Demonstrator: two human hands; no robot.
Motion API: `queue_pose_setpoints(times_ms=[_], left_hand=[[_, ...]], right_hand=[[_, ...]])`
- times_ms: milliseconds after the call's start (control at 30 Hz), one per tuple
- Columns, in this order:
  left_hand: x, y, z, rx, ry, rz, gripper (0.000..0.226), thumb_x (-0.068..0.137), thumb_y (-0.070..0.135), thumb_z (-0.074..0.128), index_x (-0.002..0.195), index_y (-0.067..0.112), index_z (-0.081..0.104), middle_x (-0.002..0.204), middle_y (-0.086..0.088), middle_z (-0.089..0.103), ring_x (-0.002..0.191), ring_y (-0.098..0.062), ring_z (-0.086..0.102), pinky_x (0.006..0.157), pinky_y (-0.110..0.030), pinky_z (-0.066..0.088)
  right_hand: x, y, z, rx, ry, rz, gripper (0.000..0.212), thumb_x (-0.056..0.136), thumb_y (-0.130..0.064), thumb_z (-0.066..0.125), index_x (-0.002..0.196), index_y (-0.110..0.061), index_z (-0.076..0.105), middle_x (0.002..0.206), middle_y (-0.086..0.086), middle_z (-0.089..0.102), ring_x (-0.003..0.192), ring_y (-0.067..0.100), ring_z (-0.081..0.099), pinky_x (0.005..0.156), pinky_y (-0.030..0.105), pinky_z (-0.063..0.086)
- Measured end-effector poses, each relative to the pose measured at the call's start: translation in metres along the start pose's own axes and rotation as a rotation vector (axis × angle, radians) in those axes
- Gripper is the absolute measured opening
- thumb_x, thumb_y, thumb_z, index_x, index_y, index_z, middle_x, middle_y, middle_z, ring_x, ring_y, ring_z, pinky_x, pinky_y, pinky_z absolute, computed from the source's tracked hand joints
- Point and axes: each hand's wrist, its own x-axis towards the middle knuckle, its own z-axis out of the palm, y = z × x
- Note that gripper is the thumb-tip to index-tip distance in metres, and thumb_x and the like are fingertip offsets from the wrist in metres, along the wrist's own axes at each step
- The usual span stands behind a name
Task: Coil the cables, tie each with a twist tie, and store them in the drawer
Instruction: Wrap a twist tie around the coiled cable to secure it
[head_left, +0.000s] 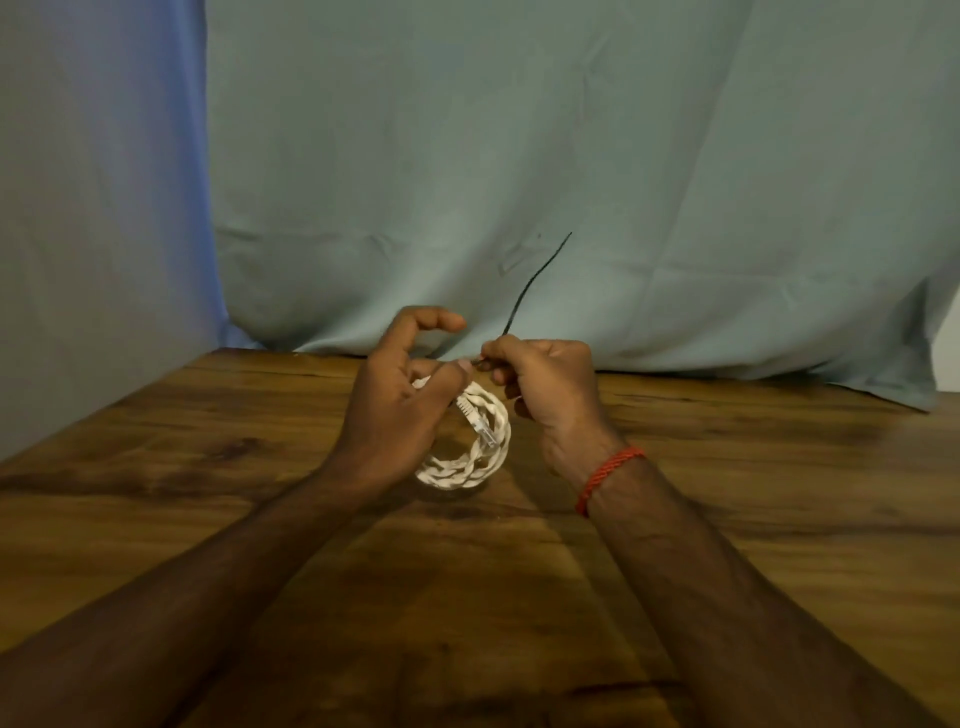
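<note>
A coiled white cable (480, 457) with a clear plug at its end is held just above the wooden table (208, 519). My left hand (400, 395) grips the coil's upper part, thumb and fingers curled round it, the index finger raised. My right hand (545, 389) pinches a thin black twist tie (530, 286) close to the coil's top. The tie's free end sticks up and to the right. Whether the tie passes round the coil is hidden by my fingers. No drawer is in view.
A pale green cloth (571, 156) hangs behind the table and drapes onto its far edge. A blue cloth (93, 208) covers the left side. A red thread band (608, 475) circles my right wrist.
</note>
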Motion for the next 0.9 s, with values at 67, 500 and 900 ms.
queue_pose_setpoints(times_ms=[67,500,900], left_hand=[[0.002,0.0,-0.001,0.027,-0.006,0.058,0.007,0.091,0.009,0.06,0.088,0.012,0.065,0.071,-0.003,0.071,0.064,-0.015,0.068,0.058,-0.028,0.053],[0.019,-0.009,-0.019,0.218,0.153,0.126,0.036,0.08,0.029,0.049,0.046,0.022,0.038,0.044,-0.002,0.034,0.046,-0.01,0.033,0.044,-0.031,0.026],[0.016,-0.013,-0.016,0.144,0.139,0.104,0.038,0.085,0.02,0.053,0.048,0.03,0.05,0.047,0.011,0.046,0.048,-0.002,0.04,0.049,-0.022,0.033]], right_hand=[[-0.003,0.002,0.002,0.022,-0.056,0.041,0.018,0.082,-0.012,0.073,0.071,0.002,0.075,0.057,0.007,0.064,0.051,0.016,0.055,0.056,0.026,0.046],[-0.011,0.011,0.022,-0.168,-0.365,0.182,0.017,0.088,-0.016,0.069,0.079,-0.001,0.07,0.07,0.021,0.065,0.061,0.025,0.054,0.065,0.035,0.043],[-0.016,0.004,0.017,0.102,-0.295,0.148,0.022,0.092,-0.022,0.071,0.081,-0.005,0.077,0.074,0.014,0.074,0.064,0.024,0.065,0.071,0.036,0.055]])
